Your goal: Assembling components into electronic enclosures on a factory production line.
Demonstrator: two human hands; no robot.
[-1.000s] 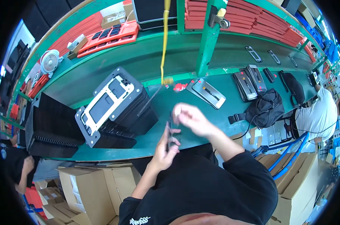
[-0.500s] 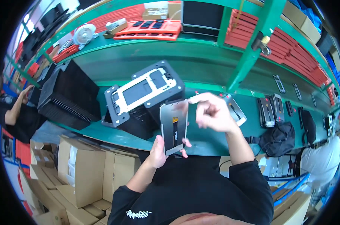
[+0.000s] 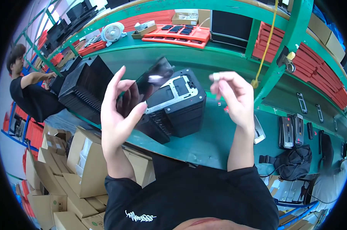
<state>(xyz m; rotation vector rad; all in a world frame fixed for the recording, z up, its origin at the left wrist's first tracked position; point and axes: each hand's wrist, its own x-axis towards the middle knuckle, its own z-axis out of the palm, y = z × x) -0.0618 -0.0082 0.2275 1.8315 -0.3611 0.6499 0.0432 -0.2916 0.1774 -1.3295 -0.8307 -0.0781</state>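
Observation:
My left hand (image 3: 116,124) grips a dark, glossy phone screen (image 3: 154,76) along its edge, with thumb and fingers on either side. The screen is tilted and blurred by motion, and it hangs over a stack of black trays (image 3: 186,117). On the top tray lies a pale phone-shaped frame (image 3: 176,94) with cut-outs, partly hidden behind the screen and my hand. To the right of the stack, my right hand (image 3: 237,101) is raised. Its thumb and fingers pinch a small whitish piece (image 3: 216,77), too small to name.
Another tall black tray stack (image 3: 83,90) stands left, near a person (image 3: 33,94) at work. A shelf holds a white fan (image 3: 113,33) and a red tray (image 3: 177,39) of dark pieces. A green post (image 3: 288,53), several phone parts (image 3: 286,132) and a black bag (image 3: 296,163) are right. Cardboard boxes (image 3: 81,188) fill the lower left.
My left hand has moved the screen up and left, from in front of the trays to over them, and tilted it. My right hand has moved away from the screen's top edge, rightward.

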